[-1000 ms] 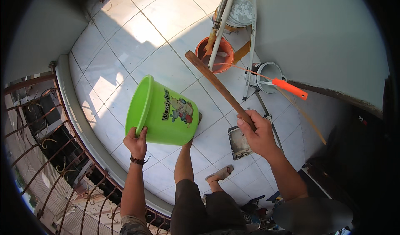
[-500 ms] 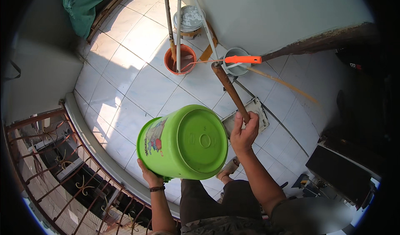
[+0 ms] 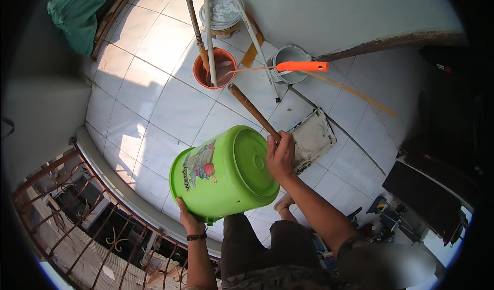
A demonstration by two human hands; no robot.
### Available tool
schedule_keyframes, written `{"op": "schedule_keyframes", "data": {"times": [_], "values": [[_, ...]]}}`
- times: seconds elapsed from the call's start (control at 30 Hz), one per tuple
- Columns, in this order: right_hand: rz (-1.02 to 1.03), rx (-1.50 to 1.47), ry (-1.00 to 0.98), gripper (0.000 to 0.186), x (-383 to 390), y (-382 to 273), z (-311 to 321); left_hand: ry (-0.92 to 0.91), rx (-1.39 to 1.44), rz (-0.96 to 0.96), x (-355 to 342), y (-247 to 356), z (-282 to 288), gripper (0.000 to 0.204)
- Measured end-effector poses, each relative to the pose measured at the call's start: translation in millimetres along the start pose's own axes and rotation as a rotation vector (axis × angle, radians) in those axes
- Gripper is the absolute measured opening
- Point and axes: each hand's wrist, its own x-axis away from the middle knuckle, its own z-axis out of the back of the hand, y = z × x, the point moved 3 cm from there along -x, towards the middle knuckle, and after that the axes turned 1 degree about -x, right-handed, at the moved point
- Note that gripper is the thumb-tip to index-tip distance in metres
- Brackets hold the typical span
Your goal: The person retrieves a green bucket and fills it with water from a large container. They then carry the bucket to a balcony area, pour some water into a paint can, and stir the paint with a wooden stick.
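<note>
At frame centre, my left hand (image 3: 189,223) grips the rim of the upturned green bucket (image 3: 226,173); my right hand (image 3: 280,155) clenches the wooden stick (image 3: 253,112) against its base.

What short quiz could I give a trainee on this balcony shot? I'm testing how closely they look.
1. True or false: the green bucket is turned so its base faces the camera.
2. Which hand grips the brown wooden stick? A) left hand B) right hand C) neither
3. Fill in: the left hand holds the bucket at its ___.

Key:
1. True.
2. B; the right hand closes round the stick's lower end, beside the bucket's base.
3. Rim, at the lower edge.
</note>
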Motion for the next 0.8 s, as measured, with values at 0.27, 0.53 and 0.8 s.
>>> {"op": "schedule_keyframes", "data": {"times": [0.27, 0.53, 0.8], "values": [[-0.813, -0.349, -0.716, 0.027, -56.2, 45.3, -80.1, -0.258, -0.828, -0.232, -12.7, 35.0, -28.1, 0.021], [-0.931, -0.496, -0.872, 0.024, -122.7, 31.7, -152.0, -0.407, -1.541, -0.74, -2.2, 20.4, -46.5, 0.015], [-0.589, -0.288, -0.415, 0.032, -137.4, 22.3, -169.2, -0.488, -1.53, -0.693, 5.6, -7.3, -34.8, 0.019]]}}
